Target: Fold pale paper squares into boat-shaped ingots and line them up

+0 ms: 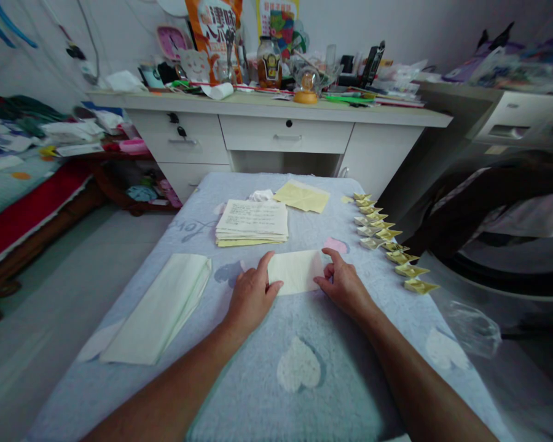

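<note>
A pale rectangular sheet of paper [295,272] lies between my two hands over the blue patterned cloth [239,393]. My left hand [253,285] pinches its left edge, thumb on the near side. At the right edge, my right hand [343,279] grips the paper between curled fingers and thumb. Just beyond is a stack of handwritten paper [252,220], with loose yellow sheets [303,196] behind it. Several small folded paper boats [387,234] stand in rows along the table's right side. To the left rests a folded pale green-white paper or cloth [159,313].
A white desk [286,132] with drawers stands past the table, crowded with a honey-coloured jar [269,64], an orange packet [215,37] and other items. At right is a front-loading washing machine [511,184]. A clear plastic bag [472,328] hangs by the right edge.
</note>
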A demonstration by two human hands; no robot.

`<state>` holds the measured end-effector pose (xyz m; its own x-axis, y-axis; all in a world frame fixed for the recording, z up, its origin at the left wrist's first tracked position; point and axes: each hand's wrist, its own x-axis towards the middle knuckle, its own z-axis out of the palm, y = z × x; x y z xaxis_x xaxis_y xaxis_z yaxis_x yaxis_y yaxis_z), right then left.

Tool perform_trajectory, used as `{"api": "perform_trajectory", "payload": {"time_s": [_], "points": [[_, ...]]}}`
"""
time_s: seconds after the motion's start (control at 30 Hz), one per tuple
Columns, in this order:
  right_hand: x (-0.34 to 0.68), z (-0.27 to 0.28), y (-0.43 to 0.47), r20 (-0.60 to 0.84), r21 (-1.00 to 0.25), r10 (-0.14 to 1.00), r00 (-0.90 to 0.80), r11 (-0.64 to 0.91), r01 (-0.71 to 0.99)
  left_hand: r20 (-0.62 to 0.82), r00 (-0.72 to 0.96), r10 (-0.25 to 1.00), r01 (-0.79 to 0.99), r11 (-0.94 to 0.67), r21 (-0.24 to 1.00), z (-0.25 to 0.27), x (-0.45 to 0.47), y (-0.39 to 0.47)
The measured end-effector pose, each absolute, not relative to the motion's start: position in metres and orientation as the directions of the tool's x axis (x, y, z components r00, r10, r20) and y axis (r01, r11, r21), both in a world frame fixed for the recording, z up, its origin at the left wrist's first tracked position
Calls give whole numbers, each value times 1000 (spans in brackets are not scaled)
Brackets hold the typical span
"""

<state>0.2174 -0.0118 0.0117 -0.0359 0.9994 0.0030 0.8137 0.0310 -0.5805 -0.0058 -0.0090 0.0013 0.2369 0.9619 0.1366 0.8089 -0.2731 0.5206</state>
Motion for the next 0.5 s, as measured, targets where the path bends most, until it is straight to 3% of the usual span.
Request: {"api": "perform_trajectory", "payload": {"time_s": [0.13,0.3,0.5], "points": [[217,8,-11,30,-495,999,-36,46,867,121,316,941,853,-338,397,4,-5,-11],[217,6,-11,22,-395,999,-46,52,917,138,356,924,845,-381,376,1,-5,-10],[216,10,-12,11,-387,998,-56,56,920,148,357,922,854,-387,349,3,-3,-12]]}}
